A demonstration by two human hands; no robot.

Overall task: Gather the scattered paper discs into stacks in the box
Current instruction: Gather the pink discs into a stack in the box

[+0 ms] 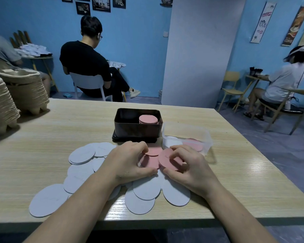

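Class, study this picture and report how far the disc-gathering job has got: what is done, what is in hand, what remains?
Done: one stack of pink paper discs sits in the black rectangular box. In hand: the left hand and right hand both grip loose pink discs on the wooden table. Left: many pale grey paper discs lie scattered near the table's front edge.

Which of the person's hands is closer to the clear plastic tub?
Right. The right hand, pinching a pink disc, sits just in front of the clear tub; the left hand lies farther left, before the black box.
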